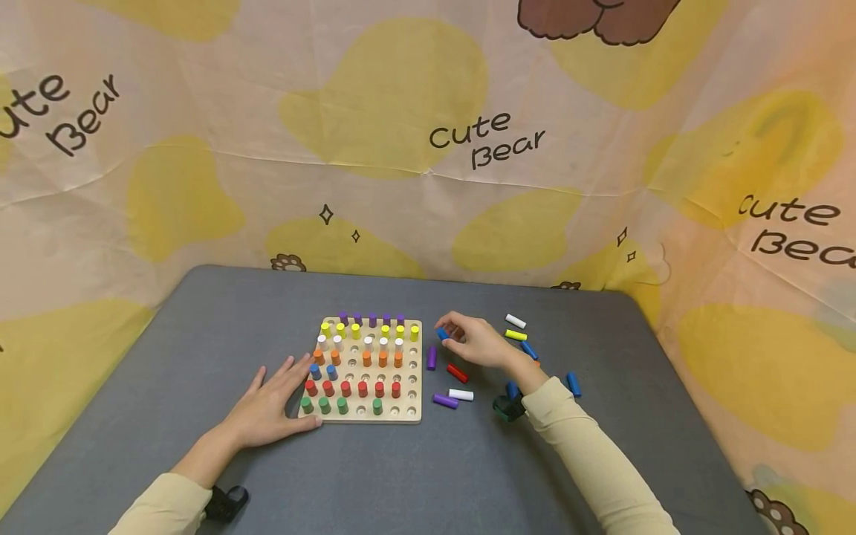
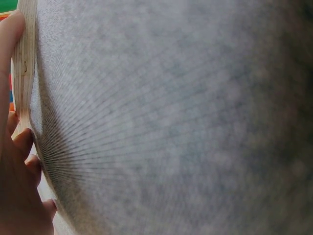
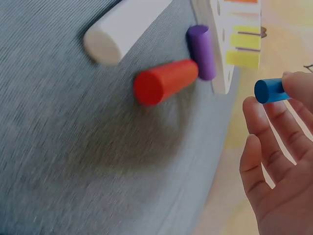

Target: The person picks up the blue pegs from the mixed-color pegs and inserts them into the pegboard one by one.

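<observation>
In the head view a wooden pegboard (image 1: 414,371) carries rows of coloured pegs, from purple at the back to green at the front, with bare holes among them. My left hand (image 1: 267,409) rests against its left side, fingers spread, thumb at the front left corner. That thumb (image 2: 11,36) lies along the board's edge (image 2: 24,63) in the left wrist view. To the right of the board, my right hand (image 1: 478,342) pinches a blue peg (image 3: 269,90) between thumb and fingers, raised above the table. The blue row holds two blue pegs (image 1: 324,372) at its left end.
Between board and right arm lie a purple peg (image 1: 431,358), a red peg (image 1: 458,372), a white peg (image 1: 461,395) and another purple peg (image 1: 445,401). Farther right are a yellow peg (image 1: 516,335) and several blue ones, some partly behind the right wrist. Patterned cloth (image 1: 374,148) encloses the grey table (image 1: 374,475).
</observation>
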`<state>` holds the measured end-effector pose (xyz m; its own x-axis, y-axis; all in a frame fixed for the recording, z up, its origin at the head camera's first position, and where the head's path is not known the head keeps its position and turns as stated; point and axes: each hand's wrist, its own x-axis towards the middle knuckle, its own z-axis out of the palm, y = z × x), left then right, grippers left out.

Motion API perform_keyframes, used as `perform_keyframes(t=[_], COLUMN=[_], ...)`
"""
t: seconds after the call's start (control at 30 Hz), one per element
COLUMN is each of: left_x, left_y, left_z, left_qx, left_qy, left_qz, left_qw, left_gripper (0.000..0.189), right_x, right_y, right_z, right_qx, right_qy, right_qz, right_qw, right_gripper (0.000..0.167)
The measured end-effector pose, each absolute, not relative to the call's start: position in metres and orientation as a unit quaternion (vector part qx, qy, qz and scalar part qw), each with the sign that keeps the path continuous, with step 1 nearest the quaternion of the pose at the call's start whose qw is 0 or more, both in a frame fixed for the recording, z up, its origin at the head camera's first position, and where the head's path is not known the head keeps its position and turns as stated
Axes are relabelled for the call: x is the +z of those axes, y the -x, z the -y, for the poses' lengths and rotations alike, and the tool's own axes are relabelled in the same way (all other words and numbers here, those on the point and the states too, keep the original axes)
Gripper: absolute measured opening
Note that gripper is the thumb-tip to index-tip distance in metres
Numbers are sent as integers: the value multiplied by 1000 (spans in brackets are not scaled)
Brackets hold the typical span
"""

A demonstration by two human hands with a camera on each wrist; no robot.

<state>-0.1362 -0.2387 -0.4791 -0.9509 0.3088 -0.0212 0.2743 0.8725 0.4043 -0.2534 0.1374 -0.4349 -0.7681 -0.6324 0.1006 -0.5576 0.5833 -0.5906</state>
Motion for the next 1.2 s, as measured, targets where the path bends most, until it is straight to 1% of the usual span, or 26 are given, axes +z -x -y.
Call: perform_keyframes(t=[0.13,0.37,0.77,1.2], left_x=[-480,-481,-481,-480], left_y=[137,137,137,136], left_z=[239,240,240,240], left_qx=[203,206,208,207], left_qy=[-152,-155,-154,-153], left_qz=[-966,-965,-965,-966], left_qw=[42,42,41,39], left_gripper=[103,103,103,103], right_x=[-432,-427,-426,-424], right_y=[252,246,240,229], right_z=[-127,-108,-81,-46], right_qx=[-316,-324,-338,-348], right_qy=[340,351,364,398], right_qz=[-884,-877,-866,-848], right_qw=[55,48,62,43], right_gripper=[28,23,24,23])
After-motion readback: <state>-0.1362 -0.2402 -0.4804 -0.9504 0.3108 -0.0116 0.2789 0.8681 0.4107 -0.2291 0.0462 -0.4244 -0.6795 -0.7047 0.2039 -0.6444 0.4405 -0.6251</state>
